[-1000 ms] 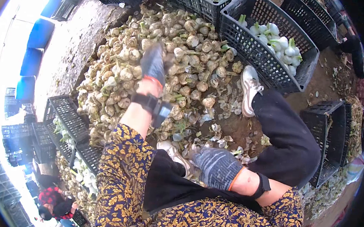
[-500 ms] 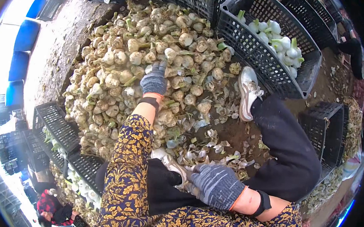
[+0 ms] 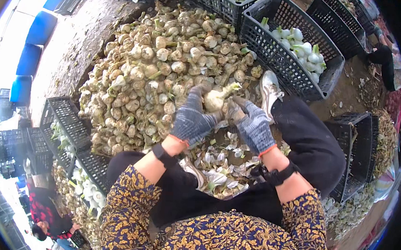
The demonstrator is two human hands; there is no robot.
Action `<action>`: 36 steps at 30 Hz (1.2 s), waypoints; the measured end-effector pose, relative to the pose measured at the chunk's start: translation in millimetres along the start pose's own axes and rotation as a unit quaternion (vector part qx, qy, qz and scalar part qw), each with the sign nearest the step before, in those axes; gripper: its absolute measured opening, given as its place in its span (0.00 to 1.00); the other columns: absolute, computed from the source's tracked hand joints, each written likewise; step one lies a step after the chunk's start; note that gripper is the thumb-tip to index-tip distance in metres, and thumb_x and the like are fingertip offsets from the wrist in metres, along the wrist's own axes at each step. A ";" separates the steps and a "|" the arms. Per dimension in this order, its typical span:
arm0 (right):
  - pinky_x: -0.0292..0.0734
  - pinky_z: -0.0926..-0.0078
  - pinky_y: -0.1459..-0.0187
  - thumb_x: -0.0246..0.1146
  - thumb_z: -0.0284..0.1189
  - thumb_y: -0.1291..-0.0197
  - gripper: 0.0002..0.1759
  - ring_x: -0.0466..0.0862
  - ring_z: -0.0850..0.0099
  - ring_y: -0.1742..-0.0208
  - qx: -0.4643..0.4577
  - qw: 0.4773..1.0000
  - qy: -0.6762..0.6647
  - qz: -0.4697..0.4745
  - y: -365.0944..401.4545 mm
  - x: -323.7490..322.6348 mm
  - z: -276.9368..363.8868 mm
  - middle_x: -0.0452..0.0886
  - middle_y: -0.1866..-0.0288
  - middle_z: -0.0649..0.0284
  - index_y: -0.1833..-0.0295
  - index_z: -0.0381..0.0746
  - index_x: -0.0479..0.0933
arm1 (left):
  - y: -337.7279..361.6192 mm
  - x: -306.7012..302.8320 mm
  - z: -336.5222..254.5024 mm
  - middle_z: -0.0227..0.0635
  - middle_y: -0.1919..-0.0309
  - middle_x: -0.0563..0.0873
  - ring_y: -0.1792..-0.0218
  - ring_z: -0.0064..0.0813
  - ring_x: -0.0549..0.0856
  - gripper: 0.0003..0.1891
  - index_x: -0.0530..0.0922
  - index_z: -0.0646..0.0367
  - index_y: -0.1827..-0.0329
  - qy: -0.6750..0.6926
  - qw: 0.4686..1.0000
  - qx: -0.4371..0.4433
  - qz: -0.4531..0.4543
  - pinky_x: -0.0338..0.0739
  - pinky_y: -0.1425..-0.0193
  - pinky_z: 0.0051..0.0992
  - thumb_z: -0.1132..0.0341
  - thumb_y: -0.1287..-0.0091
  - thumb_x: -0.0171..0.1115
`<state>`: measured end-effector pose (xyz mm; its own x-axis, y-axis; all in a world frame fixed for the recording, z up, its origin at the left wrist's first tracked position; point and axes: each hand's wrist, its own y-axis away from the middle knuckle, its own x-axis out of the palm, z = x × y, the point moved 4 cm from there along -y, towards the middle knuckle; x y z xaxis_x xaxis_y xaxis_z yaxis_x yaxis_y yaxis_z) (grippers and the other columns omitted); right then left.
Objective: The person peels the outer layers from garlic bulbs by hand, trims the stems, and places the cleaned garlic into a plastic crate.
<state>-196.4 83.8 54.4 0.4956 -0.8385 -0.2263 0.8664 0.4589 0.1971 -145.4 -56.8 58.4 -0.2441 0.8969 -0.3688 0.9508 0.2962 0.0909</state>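
A garlic bulb [image 3: 215, 101] with a short cut stem sits in the fingers of my left hand [image 3: 193, 120], which wears a grey knit glove. My right hand [image 3: 255, 129], gloved the same way, is at the bulb's right side with its fingers curled in close to the skin and stem. I cannot tell whether those fingers hold anything besides the bulb's edge. Beyond both hands spreads a big heap of unpeeled garlic [image 3: 139, 74]. Loose peeled skins [image 3: 220, 168] lie on the ground below, between my shoes.
A black crate [image 3: 279, 61] at upper right holds clean white garlic bulbs [image 3: 303, 48]. More black crates stand at the top, at left [image 3: 66, 120] and at right [image 3: 347, 154]. A person in a red checked top [image 3: 41, 207] is at lower left; another person's dark-clothed leg [image 3: 383, 66] shows at far right.
My left hand has come back from the heap with a garlic bulb. My right hand has risen from beside my thigh to meet it in front of me.
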 end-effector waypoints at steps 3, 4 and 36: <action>0.73 0.70 0.57 0.57 0.38 0.44 0.21 0.80 0.58 0.59 -0.014 0.996 0.084 0.023 8.1 -2.0 15.9 0.79 0.62 0.46 0.56 0.29 0.75 | 25.1 4.5 3.0 0.48 0.58 0.78 0.57 0.37 0.79 0.29 0.68 0.65 0.49 0.004 0.999 0.040 -0.026 0.73 0.53 0.30 0.64 0.54 0.68; 0.73 0.70 0.57 0.57 0.38 0.44 0.21 0.80 0.58 0.59 -0.015 0.996 0.085 0.027 9.0 -0.5 14.0 0.79 0.62 0.46 0.56 0.29 0.75 | 30.2 3.0 2.9 0.48 0.58 0.78 0.57 0.37 0.79 0.29 0.68 0.65 0.49 0.004 0.999 0.039 -0.029 0.73 0.53 0.30 0.64 0.54 0.68; 0.72 0.67 0.58 0.54 0.31 0.44 0.15 0.78 0.56 0.60 -0.033 0.995 0.062 0.067 9.5 3.6 2.6 0.78 0.64 0.47 0.58 0.30 0.73 | 48.3 9.5 22.9 0.36 0.57 0.78 0.60 0.25 0.80 0.24 0.66 0.62 0.45 0.550 0.785 -0.256 0.126 0.77 0.56 0.24 0.61 0.41 0.60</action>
<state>-186.6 84.4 58.0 0.6078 -0.7273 -0.3189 0.7916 0.5865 0.1714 -97.4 -41.5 38.2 -0.3446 0.6057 0.7172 0.8630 -0.0963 0.4960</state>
